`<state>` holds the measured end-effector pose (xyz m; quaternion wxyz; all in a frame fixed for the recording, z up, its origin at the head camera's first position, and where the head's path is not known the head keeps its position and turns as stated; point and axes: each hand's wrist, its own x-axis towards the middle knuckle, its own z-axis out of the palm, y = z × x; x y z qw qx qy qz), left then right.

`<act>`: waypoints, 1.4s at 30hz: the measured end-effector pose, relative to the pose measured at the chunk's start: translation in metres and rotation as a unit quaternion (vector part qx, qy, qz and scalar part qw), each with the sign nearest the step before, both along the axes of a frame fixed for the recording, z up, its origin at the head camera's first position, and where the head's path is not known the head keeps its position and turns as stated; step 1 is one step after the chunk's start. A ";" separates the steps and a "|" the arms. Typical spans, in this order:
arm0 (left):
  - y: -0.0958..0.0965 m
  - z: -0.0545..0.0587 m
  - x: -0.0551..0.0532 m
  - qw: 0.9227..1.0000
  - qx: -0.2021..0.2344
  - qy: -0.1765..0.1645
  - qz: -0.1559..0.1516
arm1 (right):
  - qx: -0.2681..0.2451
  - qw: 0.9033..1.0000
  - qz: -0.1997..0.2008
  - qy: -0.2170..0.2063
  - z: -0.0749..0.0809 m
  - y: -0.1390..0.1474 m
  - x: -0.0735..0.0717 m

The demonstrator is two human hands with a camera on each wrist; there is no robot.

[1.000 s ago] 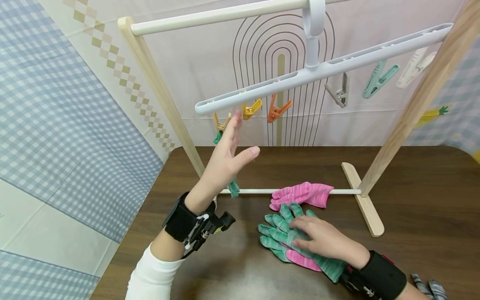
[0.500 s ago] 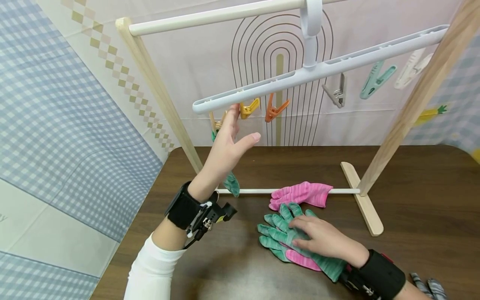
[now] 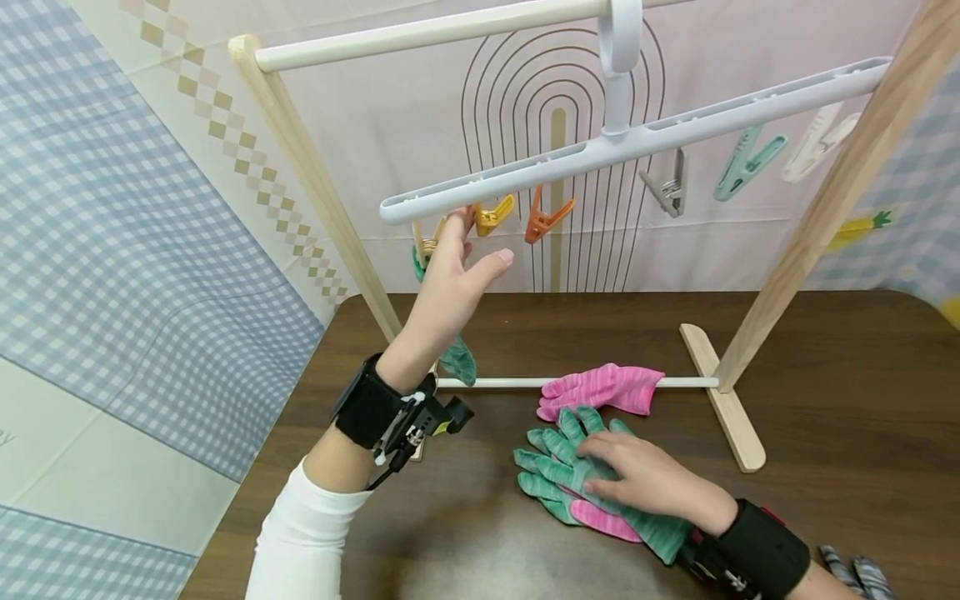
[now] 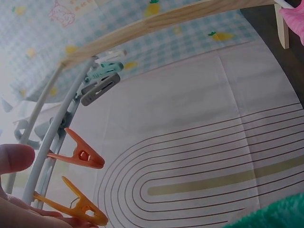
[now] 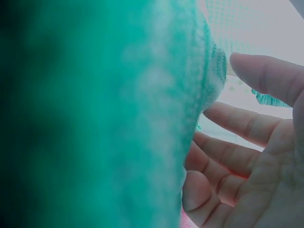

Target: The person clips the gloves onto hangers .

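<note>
from my end, i see the person's right hand (image 3: 641, 473) resting on a small pile of green striped knit gloves (image 3: 558, 473) on the dark brown wooden table (image 3: 862, 400); its fingers are loosely bent and its thumb stands apart, clamped on nothing that i can see. a bright pink patch (image 3: 606, 520) shows among the pile's green layers.

the person's left hand (image 3: 453, 283) is raised well apart from the other, at the lower end of a long white plastic clip hanger (image 3: 555, 167). its thumb is spread away from the fingers, and the fingertips reach between a tan clip (image 3: 429, 246) and a yellow plastic clip (image 3: 493, 217); i cannot tell whether they touch either. a green cloth piece (image 3: 459, 362) hangs below the tan clip, partly hidden by the forearm.

further along the hanger i make out an orange clip (image 3: 546, 223), a grey clip (image 3: 671, 187), a teal clip (image 3: 746, 167) and a white clip (image 3: 819, 143). the hanger hooks over a white round rail (image 3: 435, 37) between pale wooden posts (image 3: 322, 175). just beyond the pile, a pink striped knit glove (image 3: 607, 390) covers part of the white lower rod (image 3: 495, 383).
</note>
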<state>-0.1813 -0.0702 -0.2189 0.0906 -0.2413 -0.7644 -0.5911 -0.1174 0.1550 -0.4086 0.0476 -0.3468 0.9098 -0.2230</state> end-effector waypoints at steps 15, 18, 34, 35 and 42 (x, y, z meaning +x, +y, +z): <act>0.005 0.004 -0.002 1.000 0.017 0.006 0.012 | 0.002 1.000 0.008 -0.009 -0.001 0.001 0.000; 0.005 0.004 -0.003 0.999 0.037 0.008 0.002 | 0.001 1.000 0.009 -0.008 -0.001 0.001 0.000; 0.003 0.002 -0.004 0.996 0.094 0.003 -0.008 | 0.001 1.000 0.009 -0.004 -0.004 0.002 0.000; 0.003 0.002 -0.003 0.995 0.096 0.003 -0.007 | 0.001 1.000 0.010 -0.005 -0.004 0.003 0.000; 0.003 0.001 -0.002 0.994 0.110 -0.003 -0.004 | 0.000 1.000 0.010 -0.003 -0.004 0.003 0.000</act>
